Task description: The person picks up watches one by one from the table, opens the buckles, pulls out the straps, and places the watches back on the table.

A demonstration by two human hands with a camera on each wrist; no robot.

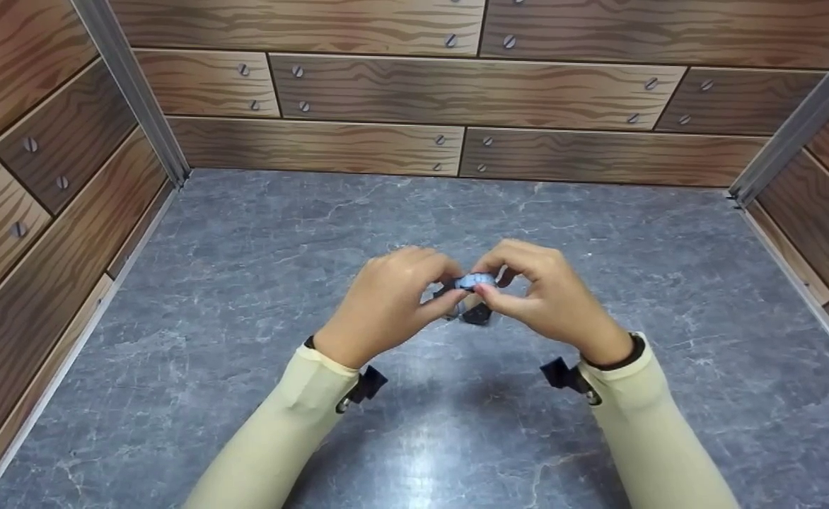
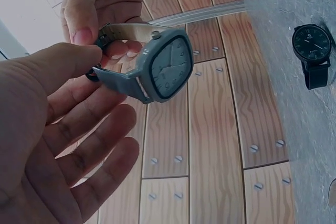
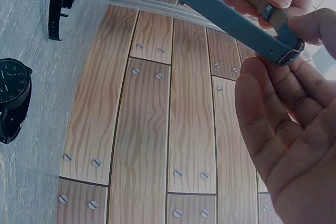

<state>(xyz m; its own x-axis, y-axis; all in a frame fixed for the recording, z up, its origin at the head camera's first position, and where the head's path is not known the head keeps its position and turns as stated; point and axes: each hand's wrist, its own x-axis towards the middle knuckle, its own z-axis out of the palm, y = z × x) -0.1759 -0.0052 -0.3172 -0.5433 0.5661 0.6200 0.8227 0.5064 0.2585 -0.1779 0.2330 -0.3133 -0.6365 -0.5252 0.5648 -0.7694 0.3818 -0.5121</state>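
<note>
A blue-grey wristwatch [image 1: 476, 281] with a square dial is held up between both hands above the tabletop. In the left wrist view the watch [image 2: 170, 66] has its dial facing the camera and its strap bent round into a loop. My left hand [image 1: 393, 300] pinches the strap with thumb and finger; its other fingers [image 2: 118, 124] are spread loosely. From the other side my right hand [image 1: 545, 290] pinches the strap near the buckle [image 3: 290, 56]. Whether the buckle is fastened cannot be seen clearly.
Black watches lie on the grey marbled table [image 1: 280, 233]: one with a round dial [image 3: 11, 83], another partly cut off by the frame [image 3: 56, 6]. Wood-patterned panels [image 1: 457, 92] enclose the back and sides. Small black cameras [image 1: 370, 385] sit on both wrists.
</note>
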